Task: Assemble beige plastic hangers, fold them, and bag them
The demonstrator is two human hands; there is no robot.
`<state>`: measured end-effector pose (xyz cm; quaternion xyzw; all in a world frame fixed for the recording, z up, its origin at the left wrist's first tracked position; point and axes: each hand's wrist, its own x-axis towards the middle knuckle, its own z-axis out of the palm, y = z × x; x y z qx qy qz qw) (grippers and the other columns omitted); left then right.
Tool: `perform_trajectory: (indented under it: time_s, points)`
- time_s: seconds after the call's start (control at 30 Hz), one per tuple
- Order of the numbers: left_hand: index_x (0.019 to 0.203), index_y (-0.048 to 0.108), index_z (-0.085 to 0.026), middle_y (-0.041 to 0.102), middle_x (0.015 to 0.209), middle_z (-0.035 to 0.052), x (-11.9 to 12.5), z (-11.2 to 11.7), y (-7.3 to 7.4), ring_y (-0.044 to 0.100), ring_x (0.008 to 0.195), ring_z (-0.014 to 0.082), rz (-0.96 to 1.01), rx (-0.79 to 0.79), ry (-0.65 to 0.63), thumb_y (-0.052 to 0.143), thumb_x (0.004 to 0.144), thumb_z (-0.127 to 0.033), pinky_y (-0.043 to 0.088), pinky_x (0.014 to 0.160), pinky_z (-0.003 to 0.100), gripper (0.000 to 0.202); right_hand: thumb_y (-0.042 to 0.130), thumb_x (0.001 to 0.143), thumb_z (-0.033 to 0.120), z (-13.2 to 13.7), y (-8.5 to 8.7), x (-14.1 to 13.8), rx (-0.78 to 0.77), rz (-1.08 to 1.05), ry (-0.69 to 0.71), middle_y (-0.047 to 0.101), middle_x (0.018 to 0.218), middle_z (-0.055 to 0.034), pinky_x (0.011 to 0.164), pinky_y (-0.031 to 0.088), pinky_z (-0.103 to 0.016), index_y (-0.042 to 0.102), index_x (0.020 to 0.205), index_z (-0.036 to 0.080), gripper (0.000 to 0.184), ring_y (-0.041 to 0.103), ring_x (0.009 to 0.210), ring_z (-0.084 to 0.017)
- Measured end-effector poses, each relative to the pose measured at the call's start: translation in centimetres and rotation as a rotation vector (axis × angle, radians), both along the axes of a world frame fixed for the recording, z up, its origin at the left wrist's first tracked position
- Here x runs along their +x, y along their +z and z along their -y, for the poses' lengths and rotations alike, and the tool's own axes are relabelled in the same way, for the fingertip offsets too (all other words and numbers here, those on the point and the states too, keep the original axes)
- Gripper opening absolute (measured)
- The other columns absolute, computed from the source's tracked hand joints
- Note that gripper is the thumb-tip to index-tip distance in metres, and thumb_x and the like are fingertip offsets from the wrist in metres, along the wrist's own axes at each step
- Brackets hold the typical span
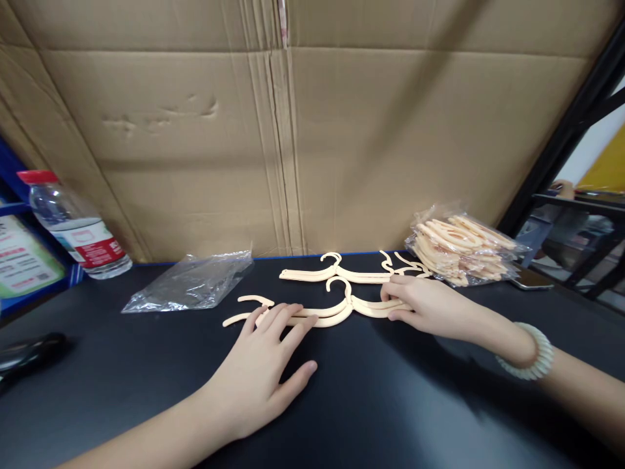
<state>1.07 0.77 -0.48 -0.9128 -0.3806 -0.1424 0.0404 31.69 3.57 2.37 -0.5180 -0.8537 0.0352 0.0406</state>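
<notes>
A cream folding clothes hanger (336, 319) lies on the dark table with its hook upward. My right hand (430, 305) has its thumb and fingers closed on the right end of this hanger. At its left end, my left hand (263, 374) rests with fingers spread, the fingertips touching the hanger and partly covering it; the thumb stands apart. Loose curved cream pieces (256, 299) stick out beyond those fingertips. Behind lies a second cream hanger (310, 275), also hook up. More cream hook pieces (388, 262) lie to its right, partly hidden by my right hand.
A clear bag packed with cream hanger parts (461, 251) sits at the back right, a phone (532, 280) beside it. On the left are a crumpled clear bag (190, 284), a water bottle (81, 228) and a black object (34, 352). A cardboard wall (342, 143) stands behind.
</notes>
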Motion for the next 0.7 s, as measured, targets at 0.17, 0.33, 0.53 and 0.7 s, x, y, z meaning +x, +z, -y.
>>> perform_trajectory:
  time_s: [0.17,0.33,0.53,0.7]
  points:
    - [0.13,0.049,-0.021,0.053,0.13,0.0128,0.3,0.3,0.6,0.048,0.121,0.0313,-0.018,0.011,-0.017,0.048,0.09,-0.026,0.041,0.098,0.053,0.04,0.058,0.084,0.017,0.3,0.0,-0.3,0.018,-0.032,0.003,0.063,0.097,-0.0051,0.067,0.041,-0.029,0.059,0.091,0.019,0.008,0.06,0.084,-0.022]
    - [0.13,0.051,-0.022,0.053,0.134,0.0106,0.3,0.4,0.3,0.044,0.128,0.029,-0.018,0.038,-0.168,0.042,0.089,-0.01,0.033,0.108,0.054,0.044,0.053,0.088,0.029,-1.2,0.0,1.4,0.02,-0.182,0.034,0.066,0.089,-0.0047,0.066,0.043,-0.028,0.063,0.095,0.019,0.015,0.06,0.077,-0.019]
    - [0.124,0.055,-0.023,0.055,0.131,0.0098,0.3,0.2,-0.1,0.047,0.125,0.0278,0.055,0.045,-0.223,0.041,0.087,-0.007,0.034,0.108,0.053,0.043,0.04,0.09,0.017,-4.9,-0.4,6.1,0.442,-0.035,-0.165,0.067,0.087,-0.0106,0.075,0.044,-0.034,0.066,0.094,0.014,0.027,0.059,0.087,-0.025]
    - [0.124,0.054,-0.022,0.053,0.133,0.011,0.2,0.2,0.1,0.044,0.127,0.0283,0.023,0.007,-0.24,0.041,0.087,-0.006,0.034,0.108,0.054,0.043,0.044,0.088,0.01,-5.7,-1.2,7.3,0.498,0.264,-0.083,0.069,0.091,-0.0126,0.088,0.039,-0.041,0.071,0.092,0.015,0.027,0.053,0.107,-0.031]
